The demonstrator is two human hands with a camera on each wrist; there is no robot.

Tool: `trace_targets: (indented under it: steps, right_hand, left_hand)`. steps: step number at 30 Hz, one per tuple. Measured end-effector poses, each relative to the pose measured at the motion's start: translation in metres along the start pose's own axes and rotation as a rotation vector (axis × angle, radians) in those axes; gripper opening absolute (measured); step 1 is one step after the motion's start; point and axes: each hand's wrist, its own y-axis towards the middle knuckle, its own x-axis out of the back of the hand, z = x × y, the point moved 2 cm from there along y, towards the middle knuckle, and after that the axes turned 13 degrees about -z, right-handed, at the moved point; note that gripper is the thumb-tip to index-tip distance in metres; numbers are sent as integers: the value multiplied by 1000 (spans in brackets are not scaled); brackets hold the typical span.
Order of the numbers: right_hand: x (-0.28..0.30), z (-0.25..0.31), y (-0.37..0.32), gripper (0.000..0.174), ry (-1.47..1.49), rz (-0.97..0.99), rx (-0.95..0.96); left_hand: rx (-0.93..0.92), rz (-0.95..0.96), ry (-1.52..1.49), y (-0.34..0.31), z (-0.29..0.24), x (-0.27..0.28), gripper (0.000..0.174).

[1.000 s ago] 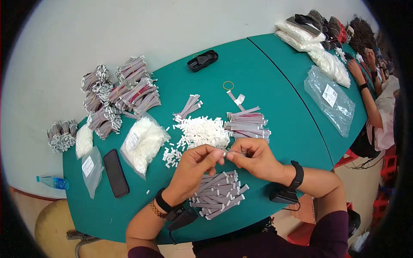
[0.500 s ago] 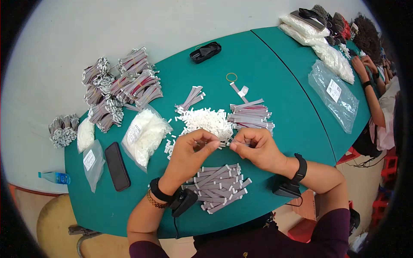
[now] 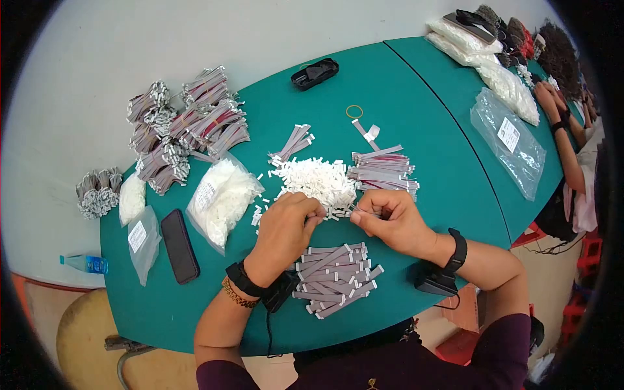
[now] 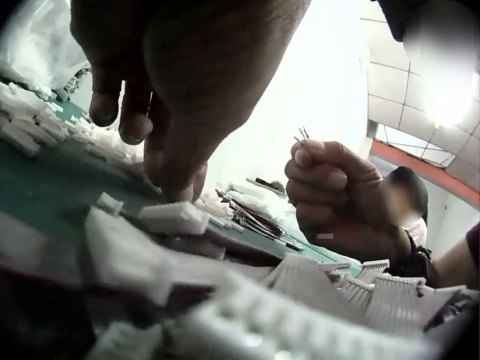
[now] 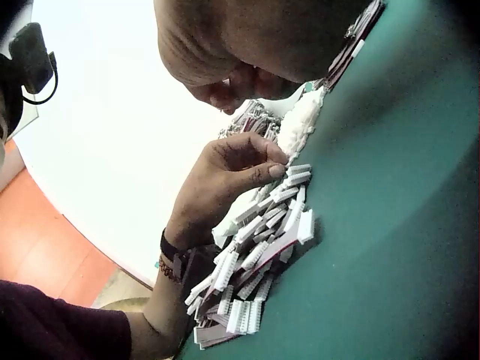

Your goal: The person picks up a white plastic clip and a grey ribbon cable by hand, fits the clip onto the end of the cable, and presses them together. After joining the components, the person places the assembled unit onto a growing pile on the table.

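Observation:
My left hand (image 3: 283, 224) is at the front edge of a pile of small white connector housings (image 3: 318, 179), thumb and index fingertips close together. I cannot tell whether a housing is between them. Right of the pile, my right hand (image 3: 393, 224) pinches a ribbon cable between thumb and curled index finger. In the left wrist view, thin wire ends (image 4: 303, 138) stick up past that thumb, and a white connector (image 4: 325, 236) shows below the curled fingers. Between my forearms lies a heap of grey ribbon cables (image 3: 338, 279) with white connectors at their ends.
Behind my right hand lies a stack of ribbon cables (image 3: 383, 170); a smaller bunch (image 3: 292, 143) lies behind the pile. Bundled cables (image 3: 208, 123), a bag of white parts (image 3: 224, 198) and a phone (image 3: 180, 246) are at left. Another person's arm (image 3: 562, 136) rests at far right.
My hands were together at a small piece, then parted. The left hand moved left to the pile's front edge; the right keeps its pinch on the ribbon cable.

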Motion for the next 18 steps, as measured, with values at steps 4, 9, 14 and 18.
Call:
trace_targets:
  steps: [4, 9, 14, 18]
  right_hand:
    - [0, 0, 0, 13, -14, -3, 0]
    - [-1, 0, 0, 12, -2, 3, -3]
    - [1, 1, 0, 11, 31, 7, 15]
    - [1, 7, -2, 11, 32, 15, 27]
  left_hand:
    - [-37, 7, 28, -1, 0, 0, 10]
    - [-46, 21, 14, -1, 2, -1, 11]
    - [211, 86, -336, 5, -4, 8, 9]
    - [508, 161, -915, 3, -3, 5, 9]
